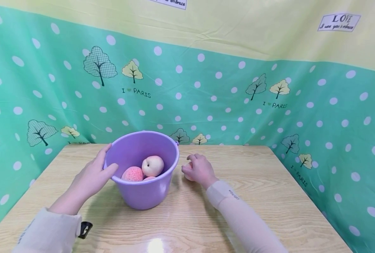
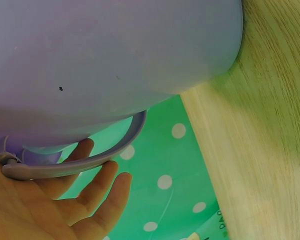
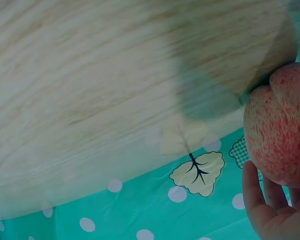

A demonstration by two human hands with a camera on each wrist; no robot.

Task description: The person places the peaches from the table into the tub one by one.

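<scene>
A purple bucket [image 1: 144, 196] stands on the table, with several peaches in it: a pale peach [image 1: 153, 166], a pink-red speckled peach [image 1: 132, 174] and part of another low by the near wall. My left hand [image 1: 94, 172] holds the bucket at its left rim, thumb over the edge. In the left wrist view its fingers [image 2: 102, 192] lie around the bucket's handle [image 2: 85, 162]. To the right of the bucket, my right hand [image 1: 201, 170] grips a peach [image 1: 188, 171] down at the table. The right wrist view shows that peach's red speckled side [image 3: 282, 132] with fingers [image 3: 252, 187] against it.
The wood-grain table [image 1: 247, 196] ends at a patterned green and yellow cloth [image 1: 206, 84], which hangs along its back and both sides. A black clip-like piece [image 1: 85, 229] sits by the left sleeve cuff.
</scene>
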